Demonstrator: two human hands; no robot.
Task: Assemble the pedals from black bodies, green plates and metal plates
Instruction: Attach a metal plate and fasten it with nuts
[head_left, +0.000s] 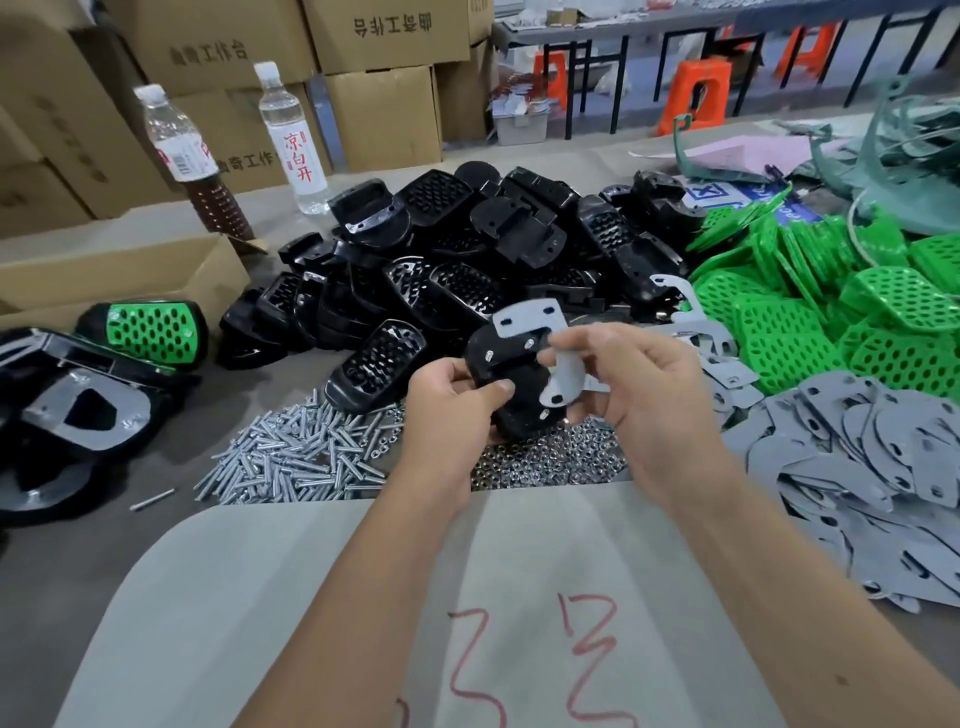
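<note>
My left hand (457, 395) grips a black pedal body (519, 384) held over the table, its underside up with bolt ends sticking out. My right hand (623, 384) pinches a grey metal plate (540, 332) that lies tilted on that body. Behind them rises a heap of black bodies (467, 249). Green plates (810, 312) are piled at the right, and loose metal plates (872, 478) spread over the near right. Finished pedals with green inserts (145, 332) lie at the left.
Loose bolts (296, 457) and nuts (545, 457) lie under my hands. Two bottles (296, 135) and a cardboard box (119, 275) stand at the back left. A grey sheet with red marks (363, 597) covers the near table. Orange stools (696, 96) stand beyond.
</note>
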